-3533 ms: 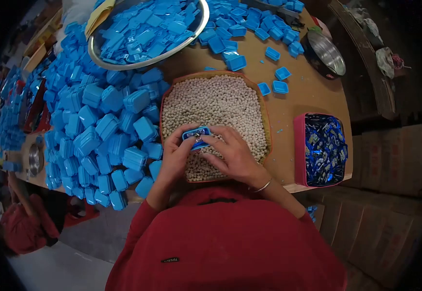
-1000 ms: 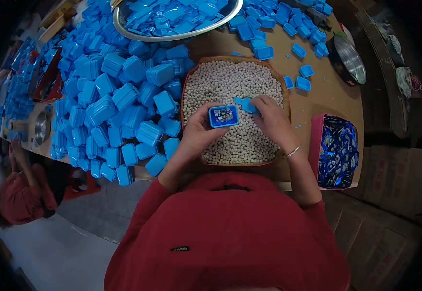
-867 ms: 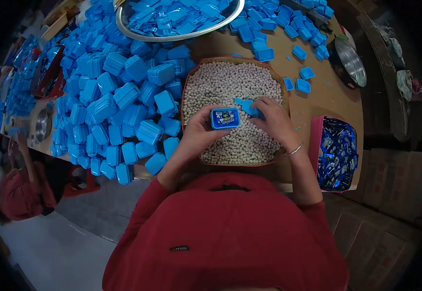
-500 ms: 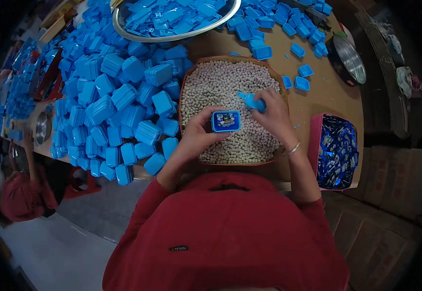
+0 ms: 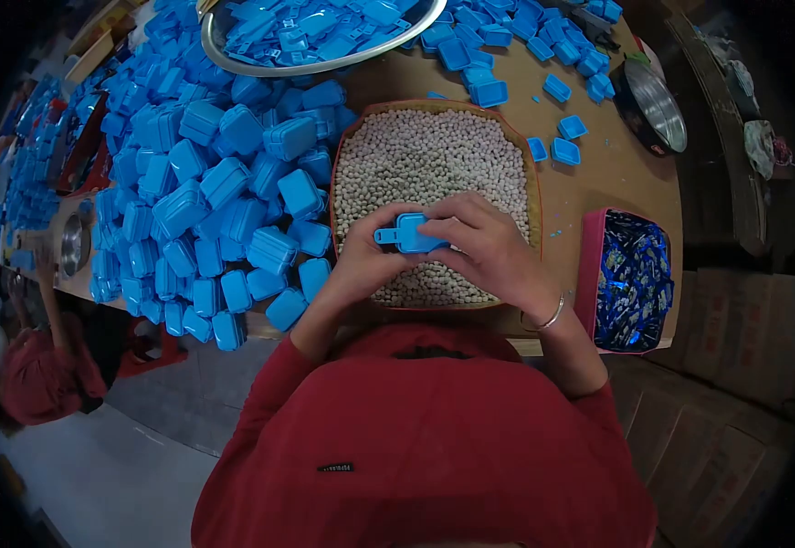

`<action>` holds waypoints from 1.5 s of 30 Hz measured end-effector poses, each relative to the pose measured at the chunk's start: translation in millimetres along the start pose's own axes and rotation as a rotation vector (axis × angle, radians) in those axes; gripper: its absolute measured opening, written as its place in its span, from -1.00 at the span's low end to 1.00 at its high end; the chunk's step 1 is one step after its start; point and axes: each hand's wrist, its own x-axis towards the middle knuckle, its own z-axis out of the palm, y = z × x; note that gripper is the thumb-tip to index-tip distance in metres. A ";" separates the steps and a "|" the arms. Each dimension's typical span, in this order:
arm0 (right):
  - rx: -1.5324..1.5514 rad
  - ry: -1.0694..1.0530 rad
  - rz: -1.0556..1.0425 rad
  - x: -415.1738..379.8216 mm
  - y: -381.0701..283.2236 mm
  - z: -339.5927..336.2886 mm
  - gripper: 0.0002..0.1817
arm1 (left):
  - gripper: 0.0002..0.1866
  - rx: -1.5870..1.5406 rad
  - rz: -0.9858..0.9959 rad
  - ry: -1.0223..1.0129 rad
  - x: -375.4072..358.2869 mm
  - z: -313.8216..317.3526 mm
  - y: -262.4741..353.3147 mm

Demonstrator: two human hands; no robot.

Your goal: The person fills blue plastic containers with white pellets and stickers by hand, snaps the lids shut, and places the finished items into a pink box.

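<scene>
Over a red-rimmed tray of small pale pellets (image 5: 434, 151), my left hand (image 5: 365, 260) holds a small blue box, mostly hidden by the hands. On top of the box lies a blue lid (image 5: 410, 233), its tab pointing left. My right hand (image 5: 489, 247) has its fingers closed on the right side of the lid. Left of the tray rises a large heap of closed blue boxes (image 5: 224, 183).
A metal basin (image 5: 324, 67) of blue lids stands at the back. Open blue boxes (image 5: 566, 152) lie at the right, near a dark metal bowl (image 5: 658, 110). A pink box (image 5: 589, 274) holds shiny packets. A co-worker (image 5: 50, 365) is at the far left.
My right hand has moved left from above the pellets, bringing the blue lid onto the box in my left hand. The lid now covers the printed packet that showed inside.
</scene>
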 end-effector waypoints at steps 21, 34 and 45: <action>0.122 0.088 0.020 -6.5 -4.1 -4.0 -0.64 | -0.39 -0.180 -0.033 -0.110 -8.2 -3.9 12.1; 0.083 0.038 -0.037 -5.5 -0.3 -5.1 -0.62 | -0.46 -0.146 -0.001 -0.116 -8.7 -4.5 11.7; 0.711 0.198 0.458 -20.1 2.8 29.8 -0.59 | -0.59 -0.069 0.027 -0.045 -8.5 -8.2 11.5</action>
